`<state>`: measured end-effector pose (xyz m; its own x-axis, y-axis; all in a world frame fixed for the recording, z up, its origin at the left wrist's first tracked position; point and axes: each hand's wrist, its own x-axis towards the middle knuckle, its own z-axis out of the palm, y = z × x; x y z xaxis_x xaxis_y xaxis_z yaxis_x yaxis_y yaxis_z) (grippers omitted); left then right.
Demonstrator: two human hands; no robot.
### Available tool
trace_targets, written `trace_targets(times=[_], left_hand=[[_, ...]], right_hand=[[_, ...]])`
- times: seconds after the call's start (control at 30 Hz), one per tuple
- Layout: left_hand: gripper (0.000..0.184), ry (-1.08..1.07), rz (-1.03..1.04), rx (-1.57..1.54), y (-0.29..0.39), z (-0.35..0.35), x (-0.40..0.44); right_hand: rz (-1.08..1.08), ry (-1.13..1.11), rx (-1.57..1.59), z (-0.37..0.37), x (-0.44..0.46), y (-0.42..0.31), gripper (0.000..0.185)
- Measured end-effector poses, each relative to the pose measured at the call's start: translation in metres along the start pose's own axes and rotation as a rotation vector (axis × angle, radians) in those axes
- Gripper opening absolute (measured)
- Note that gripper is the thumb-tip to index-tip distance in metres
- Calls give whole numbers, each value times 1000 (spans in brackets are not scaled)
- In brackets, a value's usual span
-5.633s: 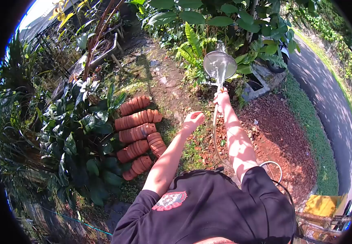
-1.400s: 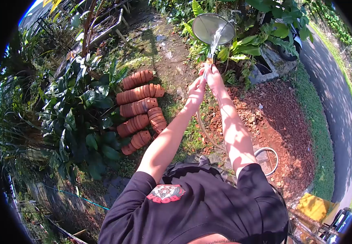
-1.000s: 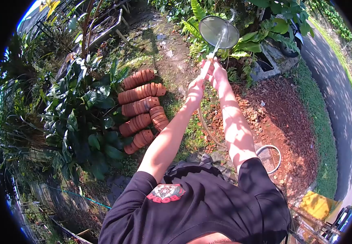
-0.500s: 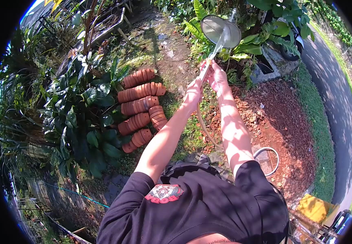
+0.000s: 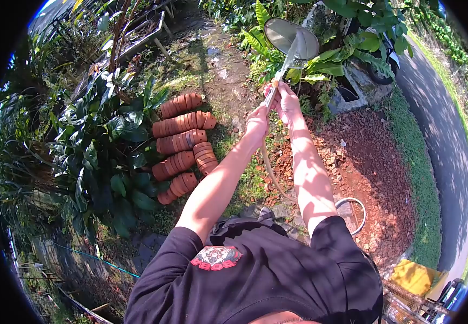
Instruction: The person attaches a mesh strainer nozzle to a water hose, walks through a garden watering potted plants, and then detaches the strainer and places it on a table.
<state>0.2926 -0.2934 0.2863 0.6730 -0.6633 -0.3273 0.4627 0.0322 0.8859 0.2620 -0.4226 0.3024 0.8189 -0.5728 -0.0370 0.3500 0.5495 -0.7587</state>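
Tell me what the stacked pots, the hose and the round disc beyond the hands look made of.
Stacked pots: likely unglazed terracotta, with matt orange-brown surfaces.
Hose: probably rubber or plastic; pale tan, fairly dull, bending in a smooth curve.
Round disc: perhaps fine metal or plastic mesh; it is dark-edged with a greyish face, but no weave can be made out.

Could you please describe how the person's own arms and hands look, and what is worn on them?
The left hand and the right hand are bare, with no gloves. The arms are uncovered below the short, dark left sleeve and right sleeve. These belong to a dark shirt with a red and white print.
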Motion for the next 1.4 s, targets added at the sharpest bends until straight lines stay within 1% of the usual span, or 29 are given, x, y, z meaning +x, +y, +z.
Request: trace_targets(times=[0.07,0.1,0.13,0.2,0.23,0.27,0.3,0.33,0.4,0.47,0.5,0.6,0.63,0.73,0.83,0.93,1.03,1.13,1.23,1.33,1.37,1.4], left_hand=[[24,4,-18,-2,-2,2,-5],[28,-23,-27,-38,-5,1,-5],[29,-6,-9,-7,-8,1,-5],[30,27,29,57,-11,5,-3],[31,61,76,197,-9,7,1],[30,69,172,192,-11,11,2],[30,77,262,188,-12,17,-2],[31,83,355,181,-11,22,-4],[35,59,338,185,-6,23,-4],[37,56,354,193,-4,27,-3],[42,125,438,373,-3,28,0],[44,103,365,440,-7,29,-2],[44,129,412,483,-6,30,-3],[42,175,397,416,-3,35,-13],[42,145,378,469,-5,32,-5],[42,174,416,628,-9,28,2],[41,210,350,572,-5,29,-7],[39,159,357,532,-9,23,-3],[35,159,370,501,-12,21,0],[25,-40,178,126,-8,16,-5],[20,-30,145,52,-7,18,-7],[20,-60,124,15,-6,17,-7]], right_hand=[[18,21,-16,0,-2,1,23],[29,36,-14,2,-4,1,23],[40,52,-12,4,-6,1,23],[-11,106,0,8,-6,2,25],[-21,137,-14,9,-1,-2,25],[-24,172,-25,9,0,-3,26],[-60,149,3,-1,10,0,26],[-59,174,16,-3,14,-1,27],[-38,128,-17,-5,19,-5,27],[-23,144,-10,-7,20,-8,28],[-11,151,-7,-8,20,-7,28],[-15,103,-30,-14,14,-8,28],[-2,93,-24,-14,11,-9,27],[19,149,-56,-5,3,-13,25],[33,136,-50,-3,1,-10,24],[32,123,-64,-5,0,-6,23],[-14,112,-50,-1,-1,-2,24],[26,112,-49,4,-9,-6,26],[9,83,-62,1,-3,-2,27],[1,79,-27,6,-7,-5,34],[64,92,-49,7,-10,-11,40],[72,98,-78,7,-9,-13,41]])
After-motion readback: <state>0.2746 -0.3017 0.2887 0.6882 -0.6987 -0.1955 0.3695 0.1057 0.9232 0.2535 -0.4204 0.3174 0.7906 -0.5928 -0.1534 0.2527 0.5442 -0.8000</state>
